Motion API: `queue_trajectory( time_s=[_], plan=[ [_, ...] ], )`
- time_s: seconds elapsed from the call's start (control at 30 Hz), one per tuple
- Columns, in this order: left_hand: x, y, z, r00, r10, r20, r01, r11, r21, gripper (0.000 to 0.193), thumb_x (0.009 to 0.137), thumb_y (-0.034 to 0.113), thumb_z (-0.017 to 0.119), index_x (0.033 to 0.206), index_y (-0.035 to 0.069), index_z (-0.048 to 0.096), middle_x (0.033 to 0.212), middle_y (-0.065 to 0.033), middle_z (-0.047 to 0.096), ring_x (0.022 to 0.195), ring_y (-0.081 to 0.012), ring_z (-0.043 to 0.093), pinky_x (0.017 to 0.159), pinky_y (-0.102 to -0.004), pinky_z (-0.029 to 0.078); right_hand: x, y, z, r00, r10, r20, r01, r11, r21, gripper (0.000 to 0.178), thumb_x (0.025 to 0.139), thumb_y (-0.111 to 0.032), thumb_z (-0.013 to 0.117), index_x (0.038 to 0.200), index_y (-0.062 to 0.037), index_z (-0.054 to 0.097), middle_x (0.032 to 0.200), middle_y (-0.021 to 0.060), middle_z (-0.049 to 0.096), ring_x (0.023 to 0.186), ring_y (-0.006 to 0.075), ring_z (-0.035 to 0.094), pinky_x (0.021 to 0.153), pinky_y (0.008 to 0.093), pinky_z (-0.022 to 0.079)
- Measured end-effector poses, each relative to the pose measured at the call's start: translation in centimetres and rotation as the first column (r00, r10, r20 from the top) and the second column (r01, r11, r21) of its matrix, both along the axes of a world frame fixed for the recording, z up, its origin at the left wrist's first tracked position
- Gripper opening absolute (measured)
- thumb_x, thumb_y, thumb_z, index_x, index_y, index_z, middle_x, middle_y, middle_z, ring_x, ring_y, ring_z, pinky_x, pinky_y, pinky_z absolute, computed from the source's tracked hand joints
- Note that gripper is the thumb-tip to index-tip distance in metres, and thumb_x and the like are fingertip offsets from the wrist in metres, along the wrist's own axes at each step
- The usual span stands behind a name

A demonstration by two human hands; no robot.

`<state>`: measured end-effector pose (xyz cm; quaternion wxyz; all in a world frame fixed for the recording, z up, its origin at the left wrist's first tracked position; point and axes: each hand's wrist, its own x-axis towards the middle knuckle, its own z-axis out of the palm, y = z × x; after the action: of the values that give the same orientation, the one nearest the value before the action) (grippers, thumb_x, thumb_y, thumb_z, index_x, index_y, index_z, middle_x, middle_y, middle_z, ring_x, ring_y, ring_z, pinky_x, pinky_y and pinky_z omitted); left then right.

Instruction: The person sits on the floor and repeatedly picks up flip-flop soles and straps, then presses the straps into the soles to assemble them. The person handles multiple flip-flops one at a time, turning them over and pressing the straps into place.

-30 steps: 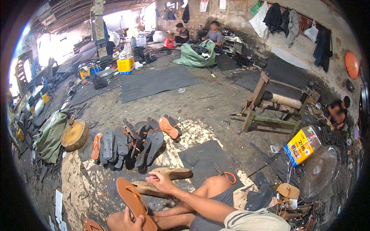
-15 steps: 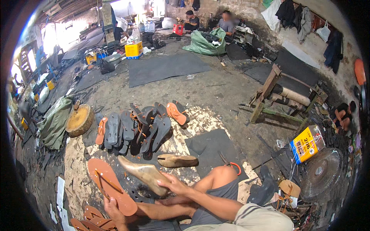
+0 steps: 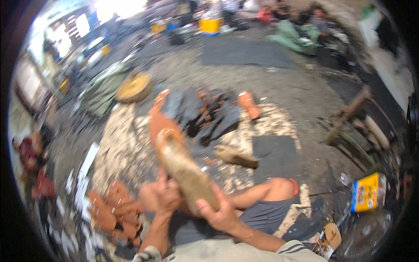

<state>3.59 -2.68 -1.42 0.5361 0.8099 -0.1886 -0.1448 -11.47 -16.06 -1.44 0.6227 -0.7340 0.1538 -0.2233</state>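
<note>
A wooden shoe last [image 3: 185, 172] lies slantwise in front of me, its heel end in my right hand [image 3: 220, 212], whose fingers and thumb close round it. My left hand [image 3: 168, 192] grips an orange flip-flop [image 3: 162, 124] near its heel. The toe of the last overlaps the flip-flop's upper face at the strap; motion blur hides whether it is under the strap. A second wooden last [image 3: 235, 156] rests on the floor beyond my right hand. More orange flip-flops [image 3: 115, 207] are heaped beside my left forearm.
Dark flip-flops [image 3: 205, 113] lie in a cluster ahead, with an orange one [image 3: 248, 105] at their right. A round wooden block [image 3: 133, 88] stands far left. On the right are a wooden roller frame [image 3: 353, 126], a yellow-blue box [image 3: 365, 192] and a fan [image 3: 366, 233]. Other people sit farther off.
The last and the flip-flop, held apart before, have been brought together in front of me. My left hand has moved inward and up. The whole view has swung left.
</note>
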Motion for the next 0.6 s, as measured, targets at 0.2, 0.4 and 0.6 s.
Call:
queue_trajectory(
  time_s=[0.2, 0.4, 0.6],
  plan=[
    [5.5, -2.8, 5.0, 0.994, -0.077, 0.074, 0.106, 0.810, -0.577, 0.084, 0.105, 0.067, 0.030, 0.157, 0.001, 0.035, 0.157, -0.0178, 0.045, 0.144, -0.0334, 0.043, 0.120, -0.0502, 0.031, 0.9, -0.6, -0.2, 0.974, -0.057, 0.217, 0.087, 0.988, -0.130, 0.067, 0.090, -0.020, 0.078, 0.142, 0.0081, 0.048, 0.127, 0.0267, 0.062, 0.114, 0.0384, 0.064, 0.096, 0.0454, 0.052],
    [9.8, -6.3, 6.4, 0.861, -0.506, -0.052, 0.092, 0.255, -0.962, 0.066, 0.110, 0.056, 0.029, 0.162, 0.014, 0.027, 0.154, -0.0199, 0.042, 0.137, -0.0349, 0.050, 0.116, -0.0550, 0.042, 1.2, 0.6, 0.6, 0.909, -0.108, 0.404, 0.210, 0.953, -0.217, 0.061, 0.090, -0.020, 0.079, 0.137, 0.0059, 0.053, 0.134, 0.0271, 0.058, 0.124, 0.0390, 0.057, 0.106, 0.0458, 0.045],
    [3.4, -5.7, 4.0, 0.964, -0.180, -0.196, -0.031, 0.655, -0.755, 0.081, 0.108, 0.056, 0.039, 0.165, 0.020, -0.006, 0.167, -0.0152, 0.020, 0.149, -0.0354, 0.033, 0.121, -0.0517, 0.033, 2.0, -0.1, -0.2, 0.942, -0.073, 0.326, 0.210, 0.889, -0.407, 0.068, 0.083, -0.019, 0.084, 0.141, -0.0008, 0.054, 0.140, 0.0244, 0.052, 0.128, 0.0388, 0.051, 0.105, 0.0482, 0.043]
  ],
)
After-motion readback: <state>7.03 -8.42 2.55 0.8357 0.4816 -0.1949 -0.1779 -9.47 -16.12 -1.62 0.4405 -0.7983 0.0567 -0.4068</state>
